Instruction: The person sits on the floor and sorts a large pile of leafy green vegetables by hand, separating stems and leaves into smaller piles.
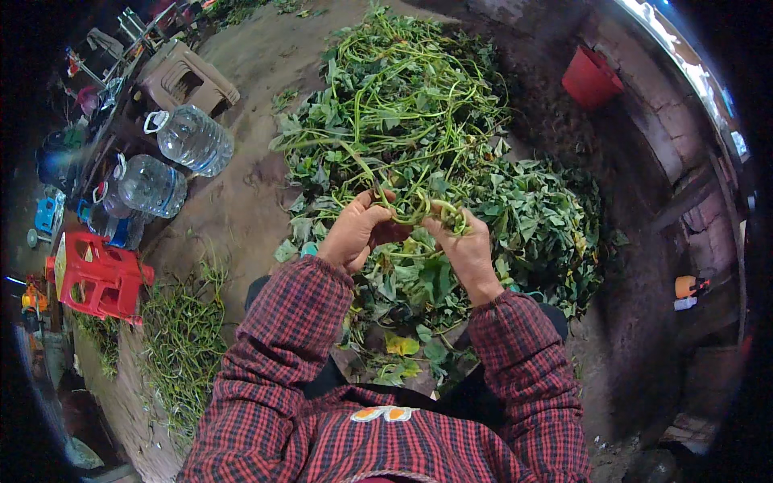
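Note:
A large heap of leafy green vines (410, 108) lies on the ground before me, with leaves spreading towards my feet. Above its near part, my left hand (362, 226) pinches a green stem (386, 202) between thumb and fingers. Close by on the right, my right hand (462, 247) holds a looped bunch of green stems (450, 216), with some stems running across between the two hands. Wilted leaves (525, 211) lie to the right of my right hand. A yellow leaf (401, 345) shows near my lap.
On the left stand a red plastic stool (99, 275), clear plastic jugs (196, 140) and a beige stool (187, 78). A pile of thin green stems (184, 338) lies at the lower left. A red bucket (592, 77) stands by the brick wall (670, 133) at the upper right.

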A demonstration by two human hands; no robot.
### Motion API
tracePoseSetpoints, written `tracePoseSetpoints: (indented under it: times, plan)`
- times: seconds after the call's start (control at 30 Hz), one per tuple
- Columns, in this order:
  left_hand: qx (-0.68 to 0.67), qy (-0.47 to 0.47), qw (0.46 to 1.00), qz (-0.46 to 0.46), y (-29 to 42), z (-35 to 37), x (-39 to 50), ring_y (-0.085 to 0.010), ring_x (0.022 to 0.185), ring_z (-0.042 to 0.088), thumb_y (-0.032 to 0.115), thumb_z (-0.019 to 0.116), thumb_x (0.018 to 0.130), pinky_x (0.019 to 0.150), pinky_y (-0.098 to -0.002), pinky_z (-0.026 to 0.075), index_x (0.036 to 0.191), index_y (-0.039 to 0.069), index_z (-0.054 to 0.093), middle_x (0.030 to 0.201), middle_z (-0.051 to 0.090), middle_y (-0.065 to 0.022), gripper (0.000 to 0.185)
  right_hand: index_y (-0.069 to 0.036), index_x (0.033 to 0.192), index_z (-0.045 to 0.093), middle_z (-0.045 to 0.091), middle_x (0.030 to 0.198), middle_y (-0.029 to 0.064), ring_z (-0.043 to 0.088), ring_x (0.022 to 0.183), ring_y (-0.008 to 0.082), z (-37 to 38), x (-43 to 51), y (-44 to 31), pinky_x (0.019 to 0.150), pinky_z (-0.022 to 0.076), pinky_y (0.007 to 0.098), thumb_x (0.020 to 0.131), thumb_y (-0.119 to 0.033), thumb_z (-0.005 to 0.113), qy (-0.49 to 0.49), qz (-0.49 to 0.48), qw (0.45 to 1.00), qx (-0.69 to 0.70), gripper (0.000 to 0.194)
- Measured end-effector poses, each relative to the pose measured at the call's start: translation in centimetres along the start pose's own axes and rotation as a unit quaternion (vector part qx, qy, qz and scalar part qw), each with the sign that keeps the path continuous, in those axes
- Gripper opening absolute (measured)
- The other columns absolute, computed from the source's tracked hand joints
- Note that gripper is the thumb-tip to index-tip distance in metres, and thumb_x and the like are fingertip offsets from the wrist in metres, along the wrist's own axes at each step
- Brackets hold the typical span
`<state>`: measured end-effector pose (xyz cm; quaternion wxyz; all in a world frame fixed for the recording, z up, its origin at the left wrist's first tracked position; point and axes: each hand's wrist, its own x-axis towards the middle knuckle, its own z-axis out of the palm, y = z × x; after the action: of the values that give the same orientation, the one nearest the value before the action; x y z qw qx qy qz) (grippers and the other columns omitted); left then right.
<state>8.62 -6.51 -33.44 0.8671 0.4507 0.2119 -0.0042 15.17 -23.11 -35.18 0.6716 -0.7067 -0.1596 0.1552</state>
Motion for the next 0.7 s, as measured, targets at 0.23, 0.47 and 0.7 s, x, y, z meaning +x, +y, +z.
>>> tracePoseSetpoints:
  times: [0.23,0.47,0.7]
  plan:
    - [-0.017,0.000,1.000,0.022,-0.6,0.0,0.6,-0.0217,0.083,0.061,0.007,0.049,0.087,0.077,-0.0380,0.053,0.105,0.004,0.047,0.093,0.057,-0.0081,0.018,-0.004,0.074,0.056,0.052,0.070,0.0090,0.053,0.060,0.0256,-0.3,0.3,0.4,0.054,0.0425,0.0333,0.070,-0.019,0.074,0.060,-0.201,0.953,-0.219,0.024]
    - [-0.043,0.036,0.994,0.095,-2.8,2.2,-0.2,-0.0185,0.084,0.061,0.018,0.052,0.090,0.074,-0.0307,0.050,0.101,0.005,0.051,0.095,0.062,-0.0096,0.017,-0.006,0.077,0.058,0.057,0.075,0.0109,0.055,0.067,0.0317,-2.3,3.9,4.2,0.059,0.0444,0.0385,0.076,-0.033,0.066,0.233,-0.190,0.872,-0.386,0.029]
    - [-0.035,0.063,0.962,0.262,6.2,-8.6,-3.2,-0.0221,0.083,0.060,0.017,0.047,0.092,0.078,-0.0331,0.047,0.095,-0.001,0.056,0.093,0.062,-0.0145,0.021,-0.007,0.091,0.062,0.062,0.079,0.0013,0.051,0.060,0.0104,-7.2,4.1,0.5,0.055,0.0414,0.0259,0.082,-0.038,0.064,0.166,0.049,0.984,0.042,0.032]
